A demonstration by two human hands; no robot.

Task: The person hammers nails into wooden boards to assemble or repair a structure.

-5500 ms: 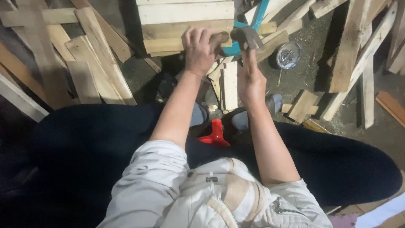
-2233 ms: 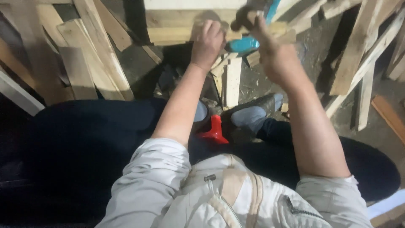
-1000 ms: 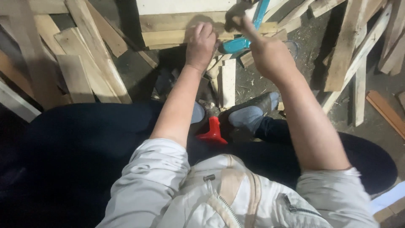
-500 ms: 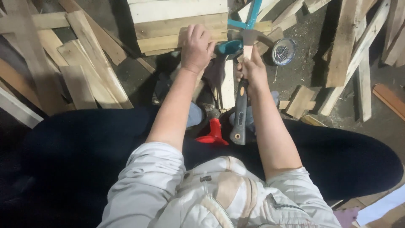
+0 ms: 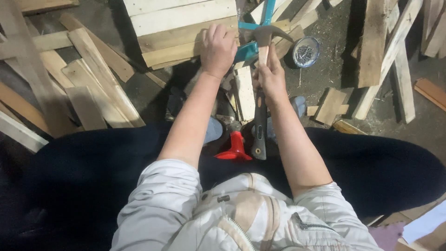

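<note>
The right hand [image 5: 271,76] is closed around the neck of a claw hammer with a dark rubber handle [image 5: 260,125], its head at 12 o'clock. The left hand [image 5: 217,49] presses with curled fingers on the stacked pale wooden boards [image 5: 179,28]. A round tin of nails [image 5: 305,51] sits at 2 o'clock from the hammer.

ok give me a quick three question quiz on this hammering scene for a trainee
1. True or false: the right hand grips the hammer high on the handle, close to the head.
2. What does the left hand rest on? A) the plank panel B) the round tin of nails C) the red object
3. Fill in: the tin of nails sits to the ___ of the hammer head.

Key: 1 true; 2 A; 3 right
</note>
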